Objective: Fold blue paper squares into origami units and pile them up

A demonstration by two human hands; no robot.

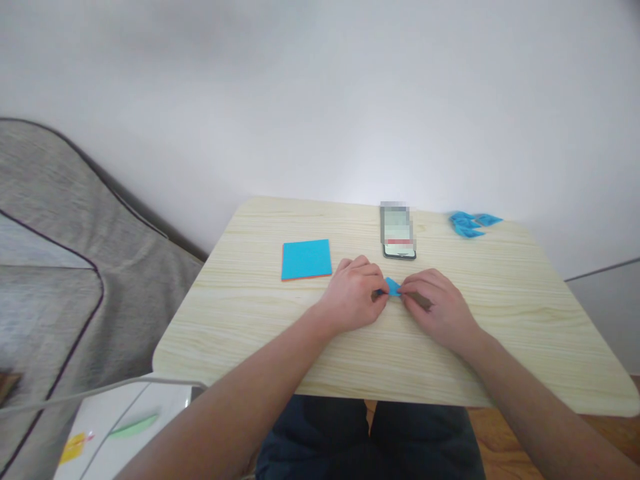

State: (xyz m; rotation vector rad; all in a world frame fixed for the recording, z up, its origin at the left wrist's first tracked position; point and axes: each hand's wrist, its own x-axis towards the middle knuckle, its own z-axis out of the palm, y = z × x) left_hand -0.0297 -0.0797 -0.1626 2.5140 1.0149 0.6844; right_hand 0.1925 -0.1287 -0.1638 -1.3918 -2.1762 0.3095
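Note:
Between my two hands, just above the tabletop, is a small piece of folded blue paper (393,287). My left hand (356,291) pinches its left end between thumb and fingers. On the right end, the thumb and fingertips of my right hand (440,305) are closed in a pinch as well. The fingers cover part of the paper, so its full shape is hidden. Left of my left hand lies a stack of square paper (307,259), blue on top with an orange edge showing below.
A phone (399,231) with a lit, partly blurred screen lies beyond my hands. Several folded blue paper pieces (465,225) sit at the table's back right. The wooden table (240,320) meets a white wall (320,120). Grey fabric (135,267) and a cable (115,385) are at left.

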